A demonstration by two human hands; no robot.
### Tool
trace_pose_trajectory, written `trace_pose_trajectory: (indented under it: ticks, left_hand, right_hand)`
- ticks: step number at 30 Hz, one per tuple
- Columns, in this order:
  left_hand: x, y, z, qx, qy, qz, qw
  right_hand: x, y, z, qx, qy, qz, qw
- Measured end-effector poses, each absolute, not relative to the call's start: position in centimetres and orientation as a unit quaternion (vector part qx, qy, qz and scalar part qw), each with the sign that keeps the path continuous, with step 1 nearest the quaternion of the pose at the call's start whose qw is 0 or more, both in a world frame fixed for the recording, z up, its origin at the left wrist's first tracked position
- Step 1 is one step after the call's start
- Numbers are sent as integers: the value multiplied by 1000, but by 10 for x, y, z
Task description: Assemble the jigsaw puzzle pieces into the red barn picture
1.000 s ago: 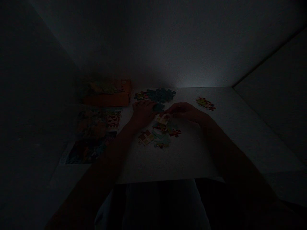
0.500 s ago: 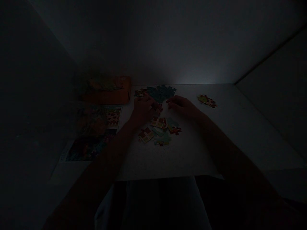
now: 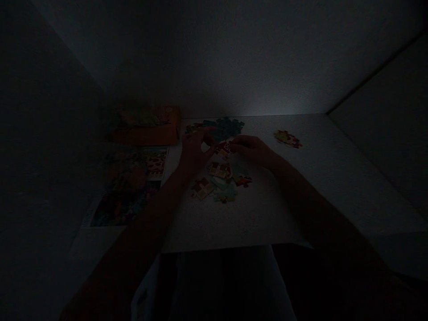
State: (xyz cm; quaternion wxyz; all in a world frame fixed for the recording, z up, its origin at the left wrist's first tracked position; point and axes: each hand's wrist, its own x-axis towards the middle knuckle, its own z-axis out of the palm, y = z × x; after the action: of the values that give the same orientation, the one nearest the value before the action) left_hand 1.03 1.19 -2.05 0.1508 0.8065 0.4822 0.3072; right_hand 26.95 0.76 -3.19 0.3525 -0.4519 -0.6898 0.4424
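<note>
The scene is very dark. A red jigsaw puzzle piece (image 3: 223, 150) with white lines is between my two hands. My left hand (image 3: 196, 149) has its thumb and a finger curled together at the piece's left edge, while another finger sticks out above. At the right edge, the fingertips of my right hand (image 3: 251, 148) pinch the piece. Closer to me lie loose puzzle pieces: a red-and-cream one (image 3: 220, 170), a similar one (image 3: 202, 188), a pale green one (image 3: 226, 193) and a green-and-red one (image 3: 243, 180). A heap of teal pieces (image 3: 227, 128) lies just beyond my hands.
An orange box (image 3: 147, 134) stands at the back left. In front of it lie printed picture sheets (image 3: 122, 207), partly behind my left forearm. A small pile of pieces (image 3: 287, 139) is on the white table (image 3: 334, 178) at right. A wall (image 3: 254, 71) rises behind.
My left hand has shifted slightly left and its thumb and finger now form a ring. More of the red puzzle piece shows between the hands. My right hand has barely moved.
</note>
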Motion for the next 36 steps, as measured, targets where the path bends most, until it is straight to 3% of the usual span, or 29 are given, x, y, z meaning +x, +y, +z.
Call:
trace_pose_trajectory:
  ticks: [3, 7, 12, 25, 36]
  left_hand:
    - [7, 18, -28, 786, 507, 320, 152]
    - [6, 19, -32, 800, 537, 246, 107]
    - [9, 11, -33, 831, 517, 186, 87]
    - [11, 16, -37, 821, 511, 226, 118]
    - [11, 18, -31, 786, 526, 277, 169]
  right_hand:
    - [269, 4, -26, -443, -678, 462, 360]
    - [272, 3, -25, -435, -699, 467, 324]
    - [282, 9, -34, -495, -715, 362, 336]
    - [264, 13, -57, -568, -758, 171, 270]
    - [275, 20, -59, -530, -691, 333, 361]
